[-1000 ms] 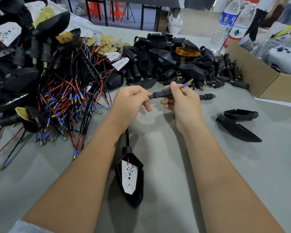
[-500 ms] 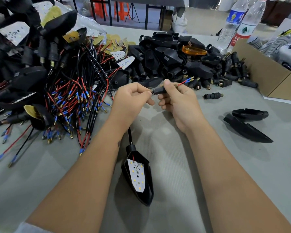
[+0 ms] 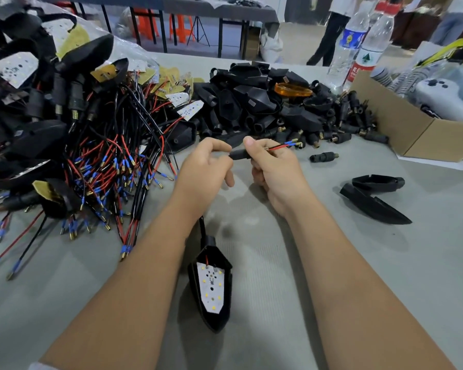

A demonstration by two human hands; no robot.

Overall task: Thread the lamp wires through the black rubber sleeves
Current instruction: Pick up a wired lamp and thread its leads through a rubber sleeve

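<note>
Both hands work a black rubber sleeve (image 3: 239, 154) above the table (image 3: 332, 276).

Left hand (image 3: 203, 166) pinches the sleeve's end; right hand (image 3: 273, 166) grips it, red-and-blue lamp wires (image 3: 281, 147) emerging toward 2 o'clock.

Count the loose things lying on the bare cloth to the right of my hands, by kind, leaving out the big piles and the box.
Lone black rubber sleeve: 1
Empty black lamp housings, lying together: 2
Total: 3

The housing with the LED board lies between the forearms, so it is not counted.
</note>
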